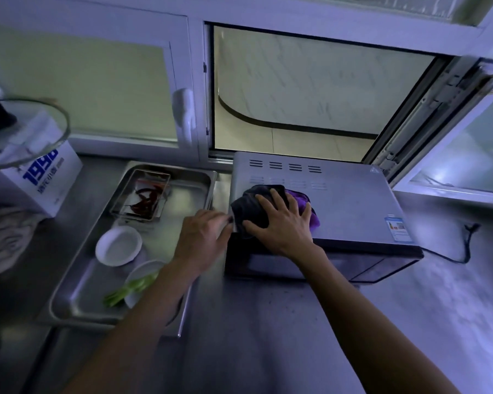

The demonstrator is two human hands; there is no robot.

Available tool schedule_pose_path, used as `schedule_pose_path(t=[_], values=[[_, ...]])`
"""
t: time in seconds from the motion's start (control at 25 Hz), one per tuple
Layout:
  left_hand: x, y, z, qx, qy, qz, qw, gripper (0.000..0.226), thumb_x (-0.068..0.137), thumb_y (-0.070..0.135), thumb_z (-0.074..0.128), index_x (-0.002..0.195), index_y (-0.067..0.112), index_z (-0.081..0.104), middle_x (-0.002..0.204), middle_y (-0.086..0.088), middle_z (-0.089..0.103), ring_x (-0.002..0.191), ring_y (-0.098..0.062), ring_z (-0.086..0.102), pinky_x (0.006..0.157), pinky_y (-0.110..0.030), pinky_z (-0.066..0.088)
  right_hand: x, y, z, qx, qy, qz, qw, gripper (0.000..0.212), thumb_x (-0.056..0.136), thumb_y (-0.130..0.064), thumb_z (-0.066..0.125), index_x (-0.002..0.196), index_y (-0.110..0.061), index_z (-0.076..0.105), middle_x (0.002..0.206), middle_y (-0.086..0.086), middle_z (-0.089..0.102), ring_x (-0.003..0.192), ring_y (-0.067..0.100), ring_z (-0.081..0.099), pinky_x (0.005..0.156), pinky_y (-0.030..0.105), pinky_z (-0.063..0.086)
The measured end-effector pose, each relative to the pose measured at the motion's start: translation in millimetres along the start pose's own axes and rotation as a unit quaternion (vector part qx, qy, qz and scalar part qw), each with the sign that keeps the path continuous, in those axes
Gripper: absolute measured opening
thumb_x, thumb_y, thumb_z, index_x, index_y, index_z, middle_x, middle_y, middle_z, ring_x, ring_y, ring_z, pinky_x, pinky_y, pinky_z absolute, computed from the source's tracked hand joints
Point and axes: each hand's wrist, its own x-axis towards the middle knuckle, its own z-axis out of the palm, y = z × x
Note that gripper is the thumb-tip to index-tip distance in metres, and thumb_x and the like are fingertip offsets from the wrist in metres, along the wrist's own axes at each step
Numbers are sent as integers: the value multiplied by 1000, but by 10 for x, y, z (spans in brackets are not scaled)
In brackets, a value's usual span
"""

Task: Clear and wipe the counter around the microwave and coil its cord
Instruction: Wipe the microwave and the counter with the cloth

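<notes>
right hand [282, 220] spread flat, pressing dark-and-purple bundled cloth [268, 206] atop grey box microwave [353, 200]. left hand [205, 237] at its corner, grip unclear. black cord [464, 245] lies uncoiled on steel surface [296, 322]; long steel tray [194, 183] uncleared. early stage.

Your right hand [282, 220] lies flat, fingers spread, pressing a dark-and-purple cloth [256, 206] onto the microwave [350, 200] top. Your left hand [202, 240] sits just left of it, at the microwave's front-left corner, fingertips touching the cloth's edge. Beyond your right hand, the black cord [464, 245] trails over the steel counter [268, 322].
</notes>
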Motion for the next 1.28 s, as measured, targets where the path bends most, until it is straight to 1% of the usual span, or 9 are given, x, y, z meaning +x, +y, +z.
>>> schedule_pose_path(t=[0.16,0.28,0.44,0.56,0.76,1.0,1.12,1.28], values=[[0,-53,-13,-10,-10,1,1000,19,90,19,64,106,12,72,104,-3,73,97,-28,63,80,-46,52,8,-91,-4,7,3,-2,1000,85,75,-85,28,149,-44,23,166,-7,11,152,26,4,116,67,0],[62,-7,0,-19,-2,6,1000,21,91,19,64,109,11,72,107,-4,72,100,-28,63,82,-45,52,-71,11,-23,17,16,5,1000,79,76,-79,32,146,-43,29,164,-8,18,150,26,10,117,65,5],[169,211,92,-7,10,27,1000,21,90,20,67,108,12,73,109,-1,70,103,-25,62,82,-44,52,-208,428,-122,27,39,62,997,69,80,-70,41,143,-42,35,161,-10,25,146,26,22,116,62,13],[255,453,212,20,4,66,998,23,87,20,69,109,12,72,111,0,69,106,-25,61,84,-43,50,-294,821,-205,32,48,90,994,65,85,-66,44,144,-40,37,161,-10,26,146,26,23,117,62,13],[445,1039,541,50,-51,90,993,28,91,26,64,117,16,69,119,3,65,113,-23,55,87,-43,47,-445,1391,-281,42,59,127,989,64,84,-66,45,143,-41,37,161,-9,25,147,26,21,117,61,12],[707,1621,875,85,-115,98,985,36,97,34,53,129,19,62,132,4,57,124,-22,46,96,-45,42,-507,1968,-371,38,63,170,983,66,82,-66,43,142,-40,39,160,-8,27,145,27,23,116,61,10],[819,1781,994,100,-129,95,982,38,98,37,50,131,21,60,135,4,54,127,-21,44,98,-45,41,-473,2144,-395,38,70,187,979,62,83,-64,44,140,-39,41,159,-8,28,145,27,22,115,61,13],[975,1780,1071,115,-138,86,980,40,98,39,49,133,22,59,136,5,54,128,-21,43,99,-45,41,-354,2266,-436,23,58,171,983,61,85,-63,41,140,-37,39,158,-5,28,143,29,23,112,62,16]])
